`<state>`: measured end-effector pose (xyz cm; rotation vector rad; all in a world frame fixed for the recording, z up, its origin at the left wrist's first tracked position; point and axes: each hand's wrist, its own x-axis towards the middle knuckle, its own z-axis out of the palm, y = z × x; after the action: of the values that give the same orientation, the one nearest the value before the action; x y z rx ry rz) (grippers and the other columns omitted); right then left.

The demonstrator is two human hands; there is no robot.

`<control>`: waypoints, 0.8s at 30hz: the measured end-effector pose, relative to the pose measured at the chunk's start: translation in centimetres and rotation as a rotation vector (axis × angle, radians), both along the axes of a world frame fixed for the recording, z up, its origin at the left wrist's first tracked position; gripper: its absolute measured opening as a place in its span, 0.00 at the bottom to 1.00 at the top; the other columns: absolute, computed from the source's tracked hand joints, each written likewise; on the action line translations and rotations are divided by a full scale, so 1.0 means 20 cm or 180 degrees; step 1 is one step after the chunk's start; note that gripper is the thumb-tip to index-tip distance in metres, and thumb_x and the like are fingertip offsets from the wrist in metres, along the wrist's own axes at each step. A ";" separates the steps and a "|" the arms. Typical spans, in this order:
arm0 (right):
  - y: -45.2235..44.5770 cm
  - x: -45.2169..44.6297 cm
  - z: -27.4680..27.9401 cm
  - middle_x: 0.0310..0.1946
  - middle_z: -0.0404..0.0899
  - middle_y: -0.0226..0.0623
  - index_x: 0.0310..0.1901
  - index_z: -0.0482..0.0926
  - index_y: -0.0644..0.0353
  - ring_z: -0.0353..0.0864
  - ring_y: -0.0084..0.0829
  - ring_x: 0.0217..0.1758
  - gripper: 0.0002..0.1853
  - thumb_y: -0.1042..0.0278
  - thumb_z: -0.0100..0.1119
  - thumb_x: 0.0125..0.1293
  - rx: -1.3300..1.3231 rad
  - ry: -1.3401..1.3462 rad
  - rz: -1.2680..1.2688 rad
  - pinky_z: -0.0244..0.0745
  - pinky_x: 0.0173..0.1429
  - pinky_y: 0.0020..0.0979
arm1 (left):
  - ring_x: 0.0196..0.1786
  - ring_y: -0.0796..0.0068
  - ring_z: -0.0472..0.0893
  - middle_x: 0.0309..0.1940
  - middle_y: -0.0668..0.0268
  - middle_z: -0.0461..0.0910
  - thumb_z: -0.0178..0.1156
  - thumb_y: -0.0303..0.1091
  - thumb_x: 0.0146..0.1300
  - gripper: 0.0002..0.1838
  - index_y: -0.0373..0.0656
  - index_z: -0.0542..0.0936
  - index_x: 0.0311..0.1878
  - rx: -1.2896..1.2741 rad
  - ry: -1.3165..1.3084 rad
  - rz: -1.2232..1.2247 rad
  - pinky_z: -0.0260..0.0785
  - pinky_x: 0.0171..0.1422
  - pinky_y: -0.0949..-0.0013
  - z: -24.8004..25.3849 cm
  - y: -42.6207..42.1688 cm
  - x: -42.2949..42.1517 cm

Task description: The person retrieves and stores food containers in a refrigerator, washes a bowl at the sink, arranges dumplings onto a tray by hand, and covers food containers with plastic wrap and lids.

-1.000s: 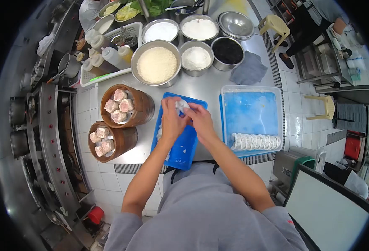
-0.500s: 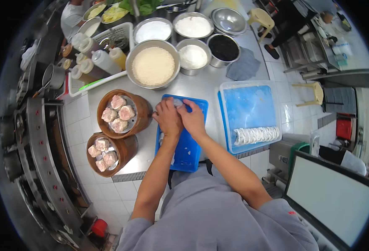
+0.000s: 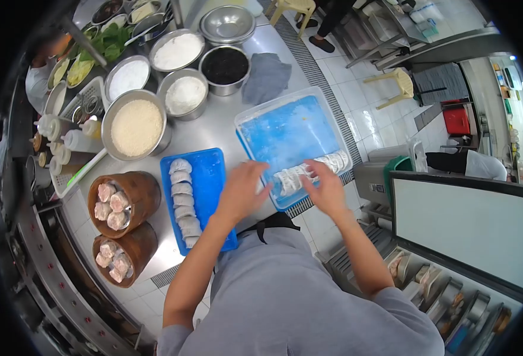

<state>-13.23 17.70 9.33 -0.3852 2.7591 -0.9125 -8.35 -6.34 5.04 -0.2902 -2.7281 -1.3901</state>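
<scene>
My left hand [image 3: 245, 188] is over the near left edge of the clear-rimmed blue container [image 3: 291, 133], fingers spread and a little blurred, holding nothing. Above the right part of the row of white dumplings [image 3: 297, 177] in that container is my right hand [image 3: 325, 188], its fingers apart and empty. To the left, a blue tray [image 3: 213, 178] holds a column of pale folded dumplings [image 3: 183, 200] along its left side. Whether my right fingertips touch the row is unclear.
Two wooden steamers [image 3: 144, 193] [image 3: 143, 246] with filled dumplings stand left. Behind are a bowl of pale crumbs [image 3: 136, 127], a bowl of black contents [image 3: 225, 65], a grey cloth [image 3: 264, 77] and squeeze bottles [image 3: 82, 141]. Other people's parts show at the far edges.
Both hands have left the blue tray, where they were on a white piece, and moved right to the container, opening. The view has turned right, and the dumpling column now shows fully.
</scene>
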 end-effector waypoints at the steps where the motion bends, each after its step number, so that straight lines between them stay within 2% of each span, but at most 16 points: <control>1: 0.11 -0.04 -0.01 0.46 0.83 0.45 0.59 0.78 0.57 0.84 0.46 0.44 0.23 0.64 0.67 0.63 0.0095 -0.0024 -0.0150 0.80 0.48 0.42 | 0.58 0.47 0.76 0.55 0.51 0.77 0.71 0.35 0.57 0.28 0.39 0.75 0.59 0.0081 -0.0253 -0.0519 0.67 0.65 0.52 -0.01 0.08 -0.04; 2: 0.21 -0.07 -0.02 0.46 0.83 0.45 0.59 0.78 0.57 0.84 0.46 0.44 0.23 0.64 0.67 0.63 0.0097 0.0003 -0.0172 0.80 0.48 0.42 | 0.58 0.47 0.76 0.55 0.51 0.77 0.71 0.35 0.57 0.28 0.39 0.75 0.59 0.0081 -0.0226 -0.0541 0.67 0.65 0.52 -0.03 0.14 -0.07; 4: 0.36 -0.13 -0.02 0.46 0.82 0.44 0.58 0.78 0.57 0.83 0.47 0.46 0.21 0.66 0.66 0.63 0.0567 0.0645 0.0207 0.79 0.49 0.42 | 0.60 0.46 0.75 0.57 0.48 0.76 0.71 0.38 0.57 0.31 0.38 0.74 0.63 -0.0579 -0.0018 -0.0765 0.67 0.66 0.52 -0.08 0.27 -0.09; 5: 0.41 -0.15 -0.02 0.48 0.81 0.44 0.57 0.78 0.58 0.81 0.47 0.51 0.22 0.64 0.67 0.62 0.0532 0.0470 0.0162 0.77 0.54 0.42 | 0.60 0.46 0.75 0.57 0.48 0.76 0.71 0.38 0.57 0.31 0.38 0.74 0.63 -0.0600 -0.0010 -0.0773 0.67 0.66 0.52 -0.11 0.32 -0.10; 6: 0.43 -0.18 -0.03 0.48 0.81 0.44 0.57 0.78 0.58 0.81 0.47 0.51 0.22 0.64 0.67 0.62 0.0503 0.0480 0.0143 0.77 0.54 0.42 | 0.60 0.46 0.74 0.58 0.48 0.75 0.70 0.42 0.59 0.32 0.37 0.73 0.63 -0.0607 -0.0113 -0.0562 0.66 0.66 0.52 -0.13 0.36 -0.11; 8: 0.48 -0.27 -0.04 0.50 0.80 0.45 0.57 0.78 0.58 0.78 0.47 0.56 0.23 0.58 0.68 0.63 0.0394 0.0935 0.0921 0.73 0.60 0.44 | 0.61 0.46 0.74 0.59 0.47 0.75 0.68 0.45 0.61 0.33 0.36 0.73 0.64 -0.0662 -0.0168 -0.0334 0.66 0.67 0.52 -0.18 0.47 -0.11; 10: 0.55 -0.34 -0.20 0.53 0.78 0.46 0.55 0.80 0.58 0.75 0.48 0.61 0.26 0.48 0.67 0.62 0.0572 0.1039 0.1415 0.67 0.65 0.48 | 0.61 0.45 0.73 0.59 0.48 0.74 0.64 0.54 0.64 0.35 0.35 0.73 0.64 -0.0932 -0.0453 -0.0005 0.66 0.67 0.50 -0.24 0.53 -0.12; 12: 0.58 -0.43 -0.27 0.57 0.77 0.49 0.56 0.80 0.58 0.73 0.50 0.63 0.29 0.42 0.65 0.63 0.0573 0.1115 0.2015 0.65 0.67 0.50 | 0.54 0.48 0.75 0.53 0.51 0.75 0.65 0.56 0.61 0.35 0.34 0.75 0.59 -0.1213 0.0042 0.0442 0.68 0.60 0.50 -0.31 0.59 -0.11; 14: 0.61 -0.50 -0.36 0.60 0.75 0.50 0.61 0.78 0.58 0.71 0.50 0.66 0.34 0.38 0.62 0.65 0.0608 0.1006 0.2328 0.63 0.71 0.52 | 0.53 0.51 0.75 0.51 0.52 0.75 0.64 0.57 0.61 0.34 0.36 0.76 0.58 -0.1494 0.0191 0.0621 0.68 0.57 0.51 -0.29 0.62 -0.12; 18: 0.64 -0.51 -0.40 0.58 0.75 0.46 0.60 0.78 0.56 0.72 0.48 0.63 0.32 0.40 0.64 0.63 0.0677 0.1099 0.2618 0.63 0.69 0.51 | 0.52 0.55 0.75 0.50 0.56 0.76 0.63 0.59 0.63 0.31 0.39 0.79 0.55 -0.1551 0.0211 0.0891 0.67 0.55 0.53 -0.27 0.70 -0.11; 24: 0.61 -0.49 -0.42 0.54 0.75 0.42 0.56 0.80 0.55 0.73 0.43 0.60 0.29 0.39 0.61 0.66 0.0482 0.1255 0.2363 0.65 0.61 0.51 | 0.52 0.58 0.75 0.49 0.60 0.76 0.59 0.60 0.66 0.29 0.42 0.81 0.54 -0.1575 -0.0030 0.0823 0.66 0.54 0.55 -0.27 0.72 -0.10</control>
<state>-22.98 29.94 0.87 -1.5570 2.6012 -0.4613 -10.33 8.08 -0.30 0.0500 -2.9466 -0.6466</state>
